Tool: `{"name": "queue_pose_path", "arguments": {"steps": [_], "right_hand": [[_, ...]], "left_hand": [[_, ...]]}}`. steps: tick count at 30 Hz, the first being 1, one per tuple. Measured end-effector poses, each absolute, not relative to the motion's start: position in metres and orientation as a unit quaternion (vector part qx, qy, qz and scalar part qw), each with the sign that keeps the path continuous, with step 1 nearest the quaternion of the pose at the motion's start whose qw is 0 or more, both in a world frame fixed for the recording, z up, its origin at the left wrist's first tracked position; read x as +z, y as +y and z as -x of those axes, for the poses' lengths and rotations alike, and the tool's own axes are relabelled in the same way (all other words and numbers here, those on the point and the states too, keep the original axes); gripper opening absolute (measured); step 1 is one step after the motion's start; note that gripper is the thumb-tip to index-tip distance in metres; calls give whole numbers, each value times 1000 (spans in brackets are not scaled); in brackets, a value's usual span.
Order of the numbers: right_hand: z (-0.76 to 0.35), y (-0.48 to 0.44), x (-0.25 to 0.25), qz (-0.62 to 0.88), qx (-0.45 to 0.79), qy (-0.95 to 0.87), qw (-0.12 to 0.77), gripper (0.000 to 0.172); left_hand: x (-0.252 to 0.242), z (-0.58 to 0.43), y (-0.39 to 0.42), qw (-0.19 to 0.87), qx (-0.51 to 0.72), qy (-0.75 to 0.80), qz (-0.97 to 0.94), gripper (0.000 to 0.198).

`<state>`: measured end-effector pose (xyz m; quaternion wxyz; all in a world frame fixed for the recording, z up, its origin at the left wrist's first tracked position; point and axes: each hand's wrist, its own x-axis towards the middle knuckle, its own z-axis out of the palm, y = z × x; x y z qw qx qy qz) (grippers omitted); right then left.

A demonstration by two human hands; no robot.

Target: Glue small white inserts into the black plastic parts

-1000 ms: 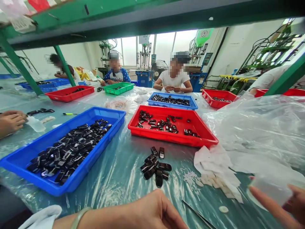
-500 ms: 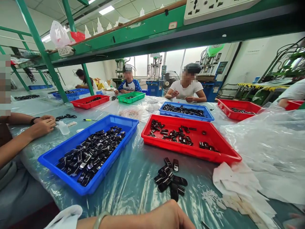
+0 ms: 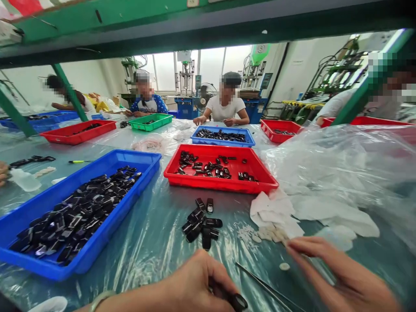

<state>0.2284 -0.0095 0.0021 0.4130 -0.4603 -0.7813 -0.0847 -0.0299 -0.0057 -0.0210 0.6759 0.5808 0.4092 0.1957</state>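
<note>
My left hand (image 3: pixel 198 284) is closed around a small glossy black plastic part (image 3: pixel 239 302) at the bottom middle; the fingers hide most of it. To the right, my right hand (image 3: pixel 344 277) is at the edge of a pile of tan cotton pads (image 3: pixel 273 234). Its thumb and forefinger tips come together there, slightly blurred, and what is between them does not show. A single round pad (image 3: pixel 284 266) lies beside those fingers. Metal tweezers (image 3: pixel 263 284) rest on the table between my hands. Several black parts (image 3: pixel 201 223) lie heaped just beyond my left hand.
A blue tray (image 3: pixel 136 158) full of black parts stands at left, a red tray (image 3: pixel 224 187) with more ahead. White scraps (image 3: pixel 245 234) and crumpled paper (image 3: pixel 273 210) lie right, near plastic sheeting (image 3: pixel 344 169). A green shelf beam (image 3: pixel 139 21) spans overhead. Several co-workers sit around the table.
The view has swung right and down, bringing the tweezers and the black part in my left hand into sight. My right hand has come in from the lower right edge to the cotton pads.
</note>
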Motion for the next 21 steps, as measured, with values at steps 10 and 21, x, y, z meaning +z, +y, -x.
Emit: {"name": "queue_pose_path", "arguments": {"steps": [10, 21], "right_hand": [[-188, -4, -17, 452, 19, -848, 276, 19], [-191, -11, -15, 467, 10, -836, 287, 14]], "left_hand": [[-6, 27, -8, 727, 150, 417, -525, 14], [-9, 28, -10, 713, 153, 395, -559, 18]]}}
